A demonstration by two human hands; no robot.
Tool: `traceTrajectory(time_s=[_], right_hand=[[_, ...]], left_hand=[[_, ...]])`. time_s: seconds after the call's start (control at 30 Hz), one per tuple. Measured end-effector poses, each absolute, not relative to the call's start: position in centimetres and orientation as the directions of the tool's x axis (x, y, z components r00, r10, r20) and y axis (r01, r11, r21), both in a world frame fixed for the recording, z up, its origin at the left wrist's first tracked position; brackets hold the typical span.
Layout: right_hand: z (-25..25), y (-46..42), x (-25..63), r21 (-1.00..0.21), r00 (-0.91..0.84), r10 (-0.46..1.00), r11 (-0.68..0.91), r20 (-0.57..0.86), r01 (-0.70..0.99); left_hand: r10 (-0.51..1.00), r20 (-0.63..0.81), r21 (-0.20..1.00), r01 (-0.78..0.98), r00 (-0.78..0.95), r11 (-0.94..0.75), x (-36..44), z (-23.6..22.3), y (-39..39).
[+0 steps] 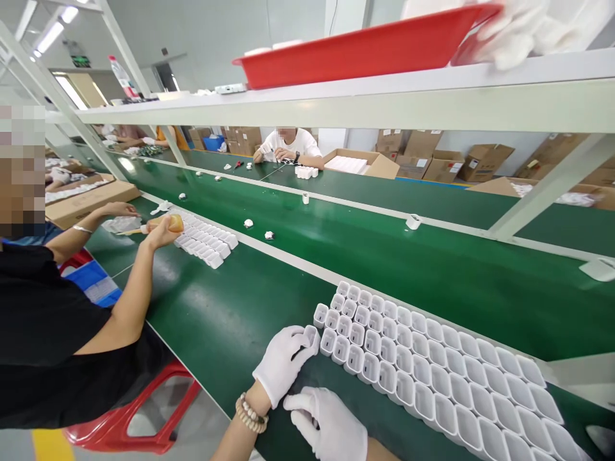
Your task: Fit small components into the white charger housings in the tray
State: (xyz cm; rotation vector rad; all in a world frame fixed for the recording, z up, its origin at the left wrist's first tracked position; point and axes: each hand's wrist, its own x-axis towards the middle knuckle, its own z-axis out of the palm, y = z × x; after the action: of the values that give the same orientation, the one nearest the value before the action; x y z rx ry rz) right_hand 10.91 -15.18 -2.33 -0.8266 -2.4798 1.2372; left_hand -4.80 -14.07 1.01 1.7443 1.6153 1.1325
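Observation:
My left hand (283, 362), in a white glove with a beaded bracelet at the wrist, is closed on a small white plastic cup (311, 335). That cup is at the near left end of a block of similar white cups (388, 349), set close together in rows with their open tops up. Several of these cups show a small dark mark inside. Lower down, my gloved right hand (331, 422) is curled over the green table (259, 301). Its fingers bend inward, with a small dark spot between them; what they hold, if anything, cannot be made out.
At left, a co-worker holds a yellowish bottle (168, 223) over another group of white cups (206, 240). Small white parts (269, 235) lie on the green conveyor belt (365, 256). An overhead shelf (336, 112) bears a red tray (355, 54). Another person sits across.

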Motion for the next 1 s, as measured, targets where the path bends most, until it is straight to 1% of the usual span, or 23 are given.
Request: traceTrajectory(time_s=[0.07, 0.1, 0.17, 0.2, 0.23, 0.3, 0.33, 0.43, 0.5, 0.53, 0.57, 0.6, 0.63, 0.7, 0.8, 0.87, 1.0], right_hand=[[-2.2, -15.3, 11.0, -0.793, -0.797, 0.603, 0.471, -0.030, 0.386], [-2.1, -15.4, 11.0, -0.792, -0.790, 0.612, 0.467, -0.033, 0.394], [-1.8, -15.5, 11.0, -0.786, -0.779, 0.624, 0.455, -0.054, 0.419], [-1.6, -15.5, 11.0, -0.779, -0.776, 0.627, 0.453, -0.067, 0.433], [-1.3, -15.5, 11.1, -0.774, -0.775, 0.626, 0.449, -0.086, 0.448], [-0.7, -15.1, 11.5, -0.783, -0.775, 0.613, 0.402, -0.154, 0.474], [-0.1, -14.8, 11.8, -0.801, -0.768, 0.610, 0.351, -0.197, 0.484], [2.9, -12.8, 13.0, -0.862, -0.728, 0.615, 0.150, -0.302, 0.484], [5.8, -10.3, 13.1, -0.864, -0.715, 0.621, 0.117, -0.321, 0.489], [7.2, -8.7, 12.8, -0.847, -0.723, 0.608, 0.149, -0.329, 0.510], [8.6, -6.9, 12.1, -0.786, -0.684, 0.648, 0.207, -0.336, 0.582], [9.7, -4.9, 11.0, -0.691, -0.645, 0.678, 0.277, -0.352, 0.668], [10.4, -2.8, 9.7, -0.644, -0.611, 0.713, 0.294, -0.344, 0.706], [10.9, 1.6, 6.3, -0.577, -0.551, 0.771, 0.303, -0.320, 0.759], [9.7, 7.2, 0.7, -0.484, -0.432, 0.851, 0.255, -0.299, 0.837], [8.7, 9.6, -2.5, -0.447, -0.358, 0.886, 0.204, -0.293, 0.871], [7.7, 11.0, -6.3, -0.443, -0.252, 0.935, 0.121, -0.251, 0.889]], left_hand=[[0.968, 0.234, 0.879, 0.446, -0.093, -0.170, -4.8, 1.5, -14.4], [0.968, 0.222, 0.923, 0.347, -0.121, -0.168, -4.8, 1.8, -14.7], [0.970, 0.161, 0.985, 0.094, -0.182, -0.146, -4.7, 2.4, -15.2], [0.970, 0.122, 0.991, -0.021, -0.209, -0.129, -4.6, 2.7, -15.5], [0.969, 0.086, 0.989, -0.100, -0.231, -0.111, -4.5, 2.8, -15.8], [0.959, 0.032, 0.979, -0.183, -0.282, -0.087, -4.3, 2.8, -16.4], [0.951, 0.012, 0.977, -0.199, -0.308, -0.076, -4.3, 2.7, -16.7], [0.934, -0.058, 0.988, -0.157, -0.351, 0.003, -5.0, 2.2, -17.5], [0.935, -0.116, 0.992, -0.079, -0.335, 0.095, -5.8, 2.0, -17.9], [0.937, -0.143, 0.990, -0.043, -0.319, 0.136, -6.2, 1.9, -18.0], [0.938, -0.169, 0.985, -0.020, -0.301, 0.171, -6.6, 1.9, -18.1], [0.938, -0.196, 0.980, -0.010, -0.286, 0.201, -6.9, 1.8, -18.0], [0.936, -0.222, 0.973, -0.007, -0.273, 0.229, -7.0, 1.7, -18.0], [0.927, -0.272, 0.959, 0.009, -0.259, 0.283, -7.1, 1.5, -17.9], [0.921, -0.311, 0.941, 0.058, -0.234, 0.332, -6.8, 0.7, -17.9], [0.933, -0.275, 0.951, 0.076, -0.232, 0.300, -6.6, 0.1, -18.1], [0.953, -0.069, 0.990, 0.099, -0.294, 0.102, -6.7, -0.2, -17.9]])
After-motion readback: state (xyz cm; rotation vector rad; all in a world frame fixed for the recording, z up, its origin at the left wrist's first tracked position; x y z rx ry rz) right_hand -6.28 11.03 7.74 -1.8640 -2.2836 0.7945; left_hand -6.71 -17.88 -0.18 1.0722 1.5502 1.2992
